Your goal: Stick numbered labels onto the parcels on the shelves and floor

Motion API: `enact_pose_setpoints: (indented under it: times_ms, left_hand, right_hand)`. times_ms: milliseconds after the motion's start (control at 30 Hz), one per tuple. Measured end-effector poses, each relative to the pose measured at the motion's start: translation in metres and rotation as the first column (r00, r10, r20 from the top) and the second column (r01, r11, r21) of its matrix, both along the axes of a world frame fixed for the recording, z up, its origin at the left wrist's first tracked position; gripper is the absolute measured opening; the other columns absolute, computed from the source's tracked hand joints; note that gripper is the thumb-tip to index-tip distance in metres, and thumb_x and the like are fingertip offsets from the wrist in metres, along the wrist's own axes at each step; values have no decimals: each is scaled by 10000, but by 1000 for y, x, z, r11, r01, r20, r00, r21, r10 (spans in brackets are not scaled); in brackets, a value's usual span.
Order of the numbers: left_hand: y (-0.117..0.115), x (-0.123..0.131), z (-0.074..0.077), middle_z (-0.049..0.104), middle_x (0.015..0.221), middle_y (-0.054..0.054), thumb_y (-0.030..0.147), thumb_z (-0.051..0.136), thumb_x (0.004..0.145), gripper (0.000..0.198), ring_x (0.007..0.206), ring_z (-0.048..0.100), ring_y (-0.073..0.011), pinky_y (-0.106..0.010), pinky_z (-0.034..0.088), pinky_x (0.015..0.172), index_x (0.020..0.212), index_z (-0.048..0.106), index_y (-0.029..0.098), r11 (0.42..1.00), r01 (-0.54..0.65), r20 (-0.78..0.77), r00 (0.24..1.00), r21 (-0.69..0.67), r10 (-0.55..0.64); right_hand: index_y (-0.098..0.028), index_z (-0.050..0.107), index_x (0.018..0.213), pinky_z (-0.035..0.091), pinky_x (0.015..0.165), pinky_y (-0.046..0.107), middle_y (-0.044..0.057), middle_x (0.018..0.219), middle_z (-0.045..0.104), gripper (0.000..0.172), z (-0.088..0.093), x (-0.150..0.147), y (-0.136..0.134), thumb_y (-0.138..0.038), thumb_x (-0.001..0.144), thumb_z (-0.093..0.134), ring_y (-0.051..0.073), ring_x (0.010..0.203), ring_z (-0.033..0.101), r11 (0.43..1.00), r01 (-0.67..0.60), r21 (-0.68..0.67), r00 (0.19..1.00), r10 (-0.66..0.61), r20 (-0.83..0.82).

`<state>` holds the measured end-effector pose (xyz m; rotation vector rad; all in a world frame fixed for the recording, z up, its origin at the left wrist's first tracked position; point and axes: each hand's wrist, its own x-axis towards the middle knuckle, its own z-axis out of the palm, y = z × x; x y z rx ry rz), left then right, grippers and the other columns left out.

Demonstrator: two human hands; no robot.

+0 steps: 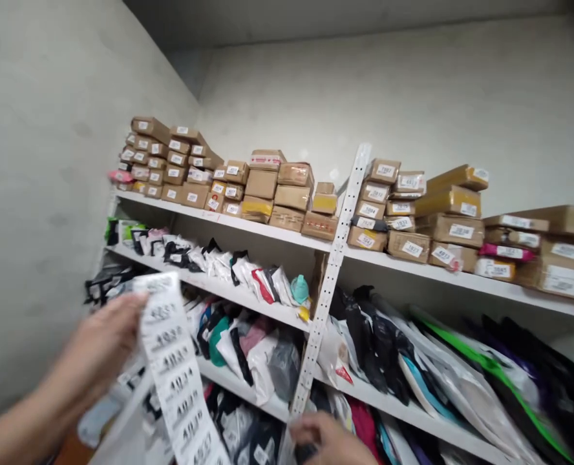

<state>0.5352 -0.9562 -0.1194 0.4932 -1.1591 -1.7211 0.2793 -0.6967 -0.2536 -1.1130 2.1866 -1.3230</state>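
"Label strip [175, 374] is nearest us, then. Where exactly?"

"Up in front of the shelves on the left, hanging at a slant from the left hand [95, 349] and running out of view at the bottom. One of its numbers reads 4034."

"How is that hand set?"

"Blurred, but nearly closed, its fingers pinching the strip's left edge close to the top."

"And the right hand [333, 442]?"

"Low down, near the bottom of the rack post [336, 258], fingers partly curled. It is blurred and cut off, so I can't tell whether it has hold of anything or touches the post."

"What do the shelves carry?"

"On the lower right shelf [393, 407], bags lean in a row: a black bag [359, 329] towards its left end, a bright green bag [485, 363] further right. White and black packets [219, 265] line the second left shelf [248, 301], with a teal thing [299, 289] near its right end."

"And higher up?"

"Cardboard boxes [260, 184] stand stacked along the top left shelf [229, 220], a pink packet [121, 175] at its left end. Past the post, labelled boxes [437, 226] crowd the top right shelf [461, 279]. Behind everything is a grey wall [287, 90]."
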Motion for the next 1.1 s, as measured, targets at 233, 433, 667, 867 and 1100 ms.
enact_pose_setpoints:
  times_ms: [233, 433, 667, 867, 1100]
  left_hand:
    - [-17, -129, 7, 653, 598, -9, 545, 742, 592, 411, 597, 595, -164, -243, 471, 559, 687, 650, 156, 834, 412, 9, 898, -368, -440]
    - [-70, -206, 10, 643, 638, 3, 476, 691, 705, 314, 636, 573, -138, -218, 452, 606, 697, 670, 163, 716, 447, -2, 847, -536, -531]
    - [-127, -298, 25, 693, 752, -29, 503, 778, 559, 483, 714, 619, -180, -253, 489, 631, 896, 701, 165, 693, 582, -24, 758, -426, -652]
    - [-171, -352, 54, 519, 476, 38, 547, 743, 592, 431, 484, 467, -95, -189, 349, 460, 542, 580, 152, 811, 342, -166, 870, -474, -464]
    - [-212, -383, 84, 622, 538, 5, 468, 856, 413, 480, 496, 558, -136, -244, 456, 523, 682, 634, 138, 739, 618, -284, 683, -267, -673]
  right_hand:
    - [-278, 586, 1211, 518, 716, 304, 93, 1118, 638, 501, 137, 49, -136, -456, 753, 686, 206, 943, 617, 734, 46, -677, 986, -141, -85]
    - [-191, 665, 982, 422, 501, 223, 10, 739, 624, 413, 171, -14, -190, -333, 611, 779, 127, 636, 542, 697, 99, -710, 974, -213, -74]
    - [-185, 631, 752, 405, 537, 235, -20, 638, 598, 181, 181, -97, -247, -280, 652, 748, 106, 566, 509, 708, 0, -706, 944, -234, -235]
    - [-189, 659, 677, 424, 585, 257, 23, 722, 627, 111, 206, -136, -313, -239, 776, 650, 153, 696, 580, 664, -9, -747, 629, -577, -520]
    - [-193, 661, 700, 444, 574, 253, 19, 724, 649, 105, 250, -166, -376, -248, 787, 638, 159, 697, 604, 588, -20, -808, 501, -694, -517]
